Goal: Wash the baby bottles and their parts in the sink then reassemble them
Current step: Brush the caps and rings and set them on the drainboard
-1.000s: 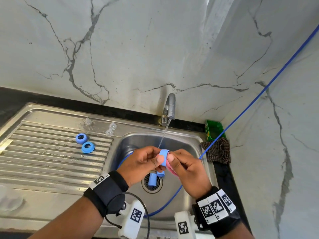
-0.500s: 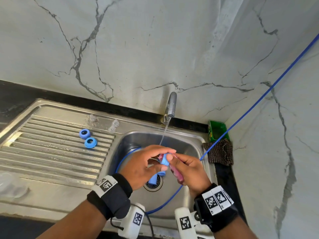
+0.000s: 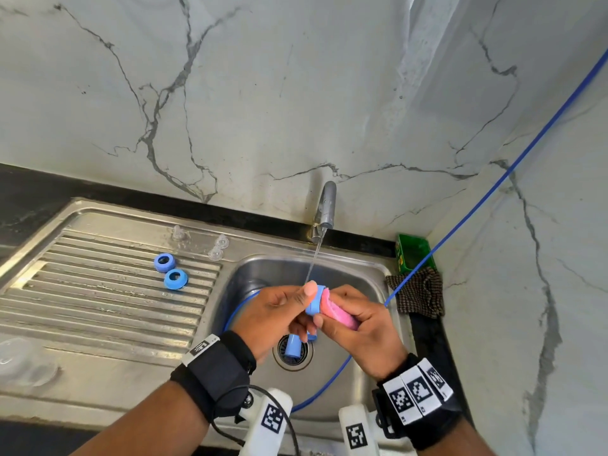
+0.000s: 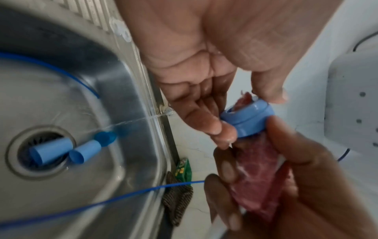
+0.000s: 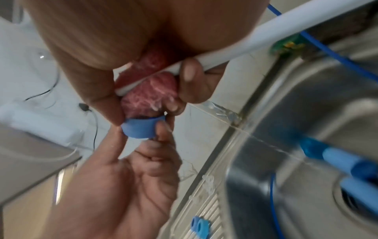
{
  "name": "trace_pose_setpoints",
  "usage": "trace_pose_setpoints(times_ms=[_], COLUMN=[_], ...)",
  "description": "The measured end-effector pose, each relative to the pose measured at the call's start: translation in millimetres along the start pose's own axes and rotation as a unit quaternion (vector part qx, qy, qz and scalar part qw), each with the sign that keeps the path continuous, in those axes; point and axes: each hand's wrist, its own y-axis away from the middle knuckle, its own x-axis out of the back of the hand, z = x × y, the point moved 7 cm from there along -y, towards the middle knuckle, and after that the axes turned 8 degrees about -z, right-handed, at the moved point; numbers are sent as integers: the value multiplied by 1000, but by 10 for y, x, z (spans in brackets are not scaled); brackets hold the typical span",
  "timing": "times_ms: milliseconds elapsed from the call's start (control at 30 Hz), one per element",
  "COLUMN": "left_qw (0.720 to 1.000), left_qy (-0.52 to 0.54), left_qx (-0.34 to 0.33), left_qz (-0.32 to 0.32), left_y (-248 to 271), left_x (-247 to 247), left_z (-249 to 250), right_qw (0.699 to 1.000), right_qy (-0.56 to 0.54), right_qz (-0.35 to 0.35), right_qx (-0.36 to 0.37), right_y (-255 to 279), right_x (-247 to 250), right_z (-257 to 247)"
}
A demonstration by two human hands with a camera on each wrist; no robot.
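Note:
My left hand [image 3: 289,307] pinches a blue bottle ring [image 3: 313,299] between thumb and fingers over the sink basin [image 3: 358,278]. My right hand [image 3: 355,320] grips a pink sponge brush [image 3: 339,312] whose head is pushed into the ring [image 4: 248,120]. The brush's white handle [image 5: 245,43] runs back under my right palm. Blue caps [image 4: 53,149] lie on the drain [image 3: 292,352]. Two more blue rings [image 3: 171,271] lie on the drainboard, with clear teats [image 3: 217,248] behind them.
The tap [image 3: 324,209] runs a thin stream of water into the basin. A blue hose [image 3: 477,205] loops through the sink and up the right wall. A checked cloth [image 3: 418,292] and a green box [image 3: 413,251] sit at the basin's right rim.
Both hands rose a little toward the tap stream. The pink brush head has come round to the right side of the ring and shows more.

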Motion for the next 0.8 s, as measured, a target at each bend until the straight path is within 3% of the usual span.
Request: trace_pose_setpoints(times_ms=[67, 133, 200, 300, 433, 533, 700, 800], left_qw=[998, 995, 986, 940, 943, 967, 986, 986], left_qy=[-34, -80, -165, -320, -318, -243, -164, -145], left_qx=[50, 55, -11, -115, -91, -61, 2, 71], left_qz=[1, 4, 6, -40, -39, -56, -41, -38], left_y=[-4, -24, -20, -2, -104, -160, -165, -177], left_x=[10, 25, 36, -63, -109, -146, -185, -231], left_z=[-62, -73, 13, 116, 57, 101, 137, 55], right_qw=[995, 975, 953, 940, 936, 943, 990, 996], right_qy=[-75, -169, -217, -240, -259, -247, -104, -48], right_qz=[19, 51, 81, 95, 95, 122, 66, 56], right_qx=[-55, -136, -193, -223, -219, -185, -64, -52], right_y=[45, 127, 209, 272, 297, 280, 226, 247], right_x=[-52, -104, -122, -101, -66, 13, 131, 129], right_z=[86, 251, 362, 412, 375, 274, 84, 107])
